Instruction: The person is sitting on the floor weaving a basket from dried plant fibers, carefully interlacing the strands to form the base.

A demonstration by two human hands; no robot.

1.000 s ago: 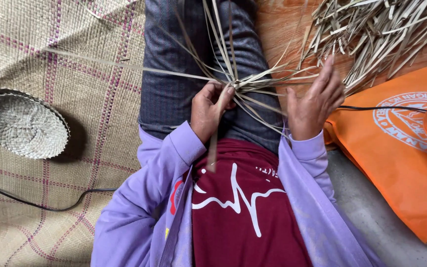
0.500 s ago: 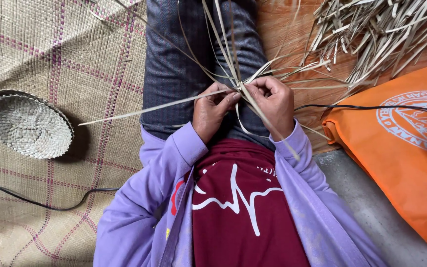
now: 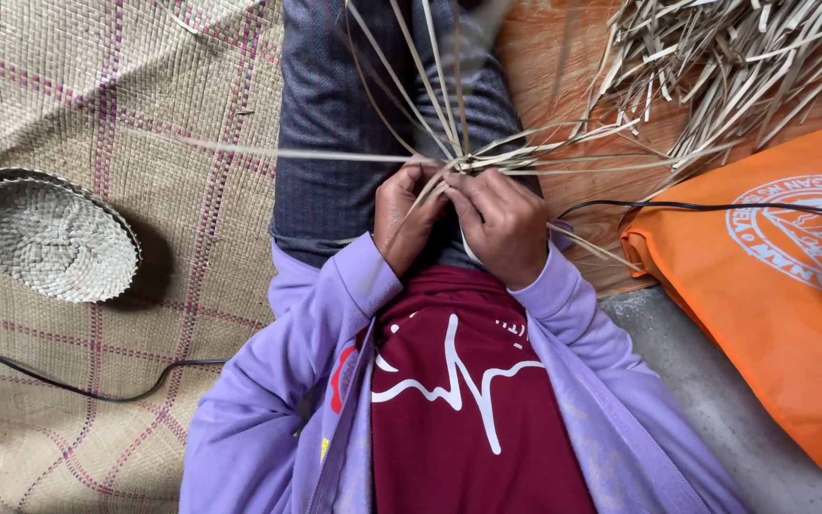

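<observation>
Fingertips are hidden among the strips, so the exact grip is hard to make out. Left hand (image 3: 409, 214) and right hand (image 3: 499, 221) are curled closed, side by side, pinching crossed reed strips (image 3: 449, 157) above the lap. Loose ends fan outward. A strip pile (image 3: 715, 67) lies upper right, an orange bag (image 3: 773, 286) right, a woven basket (image 3: 54, 238) far left on the mat (image 3: 97, 86).
</observation>
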